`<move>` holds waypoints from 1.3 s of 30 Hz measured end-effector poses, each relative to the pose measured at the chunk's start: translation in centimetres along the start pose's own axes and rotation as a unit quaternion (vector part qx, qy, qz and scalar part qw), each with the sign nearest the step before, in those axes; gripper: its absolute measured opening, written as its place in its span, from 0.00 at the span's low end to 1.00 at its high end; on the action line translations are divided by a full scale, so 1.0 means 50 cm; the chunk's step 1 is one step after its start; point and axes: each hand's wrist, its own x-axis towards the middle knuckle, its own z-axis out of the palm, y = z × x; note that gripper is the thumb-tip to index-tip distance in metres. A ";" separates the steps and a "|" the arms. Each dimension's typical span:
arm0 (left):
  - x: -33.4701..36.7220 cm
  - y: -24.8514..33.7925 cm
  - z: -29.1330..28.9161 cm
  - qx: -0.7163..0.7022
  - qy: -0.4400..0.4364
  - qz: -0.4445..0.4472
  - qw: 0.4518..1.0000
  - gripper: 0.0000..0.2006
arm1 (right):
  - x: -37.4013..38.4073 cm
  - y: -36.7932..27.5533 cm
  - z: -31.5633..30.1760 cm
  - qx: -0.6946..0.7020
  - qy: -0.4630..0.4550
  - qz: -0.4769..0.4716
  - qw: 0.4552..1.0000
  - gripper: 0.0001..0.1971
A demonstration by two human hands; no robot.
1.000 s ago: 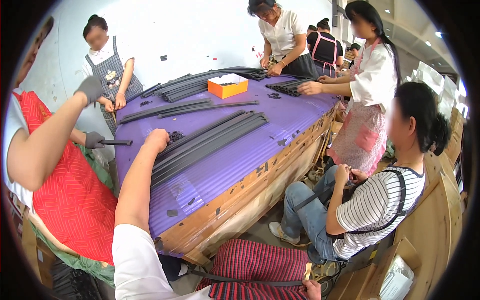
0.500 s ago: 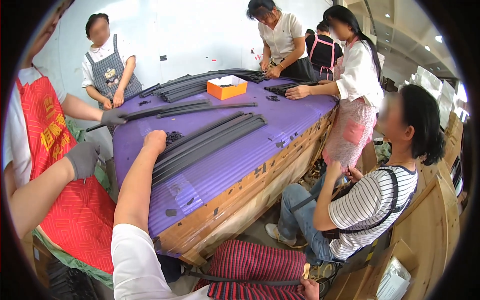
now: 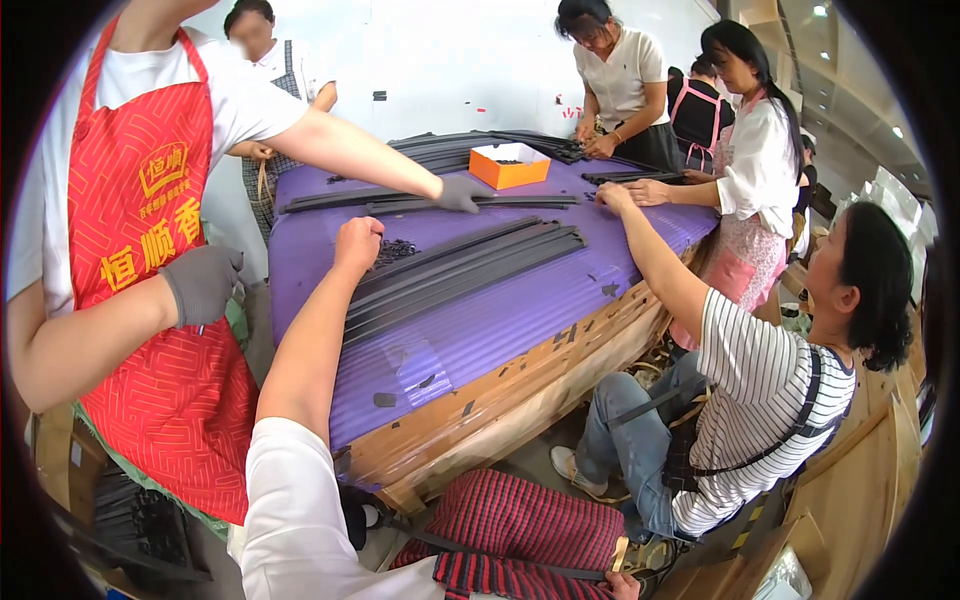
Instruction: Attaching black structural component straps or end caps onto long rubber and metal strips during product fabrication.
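My left hand (image 3: 358, 245) is closed above the purple table cover (image 3: 480, 290), just beside a pile of small black pieces (image 3: 397, 251). Whatever its fingers hold, if anything, is hidden. Long flat black strips (image 3: 465, 268) lie in a bundle to the right of that hand. Low at the front, my right hand (image 3: 622, 586) is closed on the end of a single black strip (image 3: 455, 545), which runs across the red-and-black striped cloth (image 3: 530, 510) over my lap. A short tan piece (image 3: 620, 553) sticks up at that hand.
An orange box (image 3: 510, 170) of small black parts stands among more strips. At left, a person in a red apron (image 3: 150, 260) stretches a gloved hand (image 3: 460, 193) over the table. A seated person in a striped shirt (image 3: 765, 390) reaches in from the right. Wooden boards (image 3: 850, 480) stand behind.
The view has swung left. My left hand has lifted slightly by the pile; my right hand keeps the strip. The red-aproned person leaned in, and the striped-shirt person reached onto the table.
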 end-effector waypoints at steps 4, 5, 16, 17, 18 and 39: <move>0.016 -0.017 -0.009 -0.210 -0.036 -0.168 0.962 0.08 | 0.009 0.010 -0.001 0.002 0.000 0.002 1.000 0.13; 0.018 -0.019 -0.008 -0.208 -0.035 -0.169 0.963 0.08 | 0.012 0.011 -0.002 0.002 -0.001 0.001 1.000 0.13; 0.012 0.019 -0.056 -0.516 -0.095 -0.215 0.823 0.12 | 0.119 0.116 -0.010 0.117 -0.010 0.016 0.993 0.07; 0.006 0.033 -0.074 -0.513 -0.098 -0.219 0.824 0.12 | 0.117 0.116 -0.007 0.116 -0.011 0.021 0.993 0.07; -0.001 0.048 -0.094 -0.519 -0.119 -0.193 0.824 0.11 | 0.118 0.111 -0.003 0.120 -0.018 0.012 0.993 0.07; -0.005 0.041 -0.036 -0.363 -0.070 -0.188 0.910 0.06 | 0.136 0.123 -0.006 0.143 0.003 0.005 0.990 0.08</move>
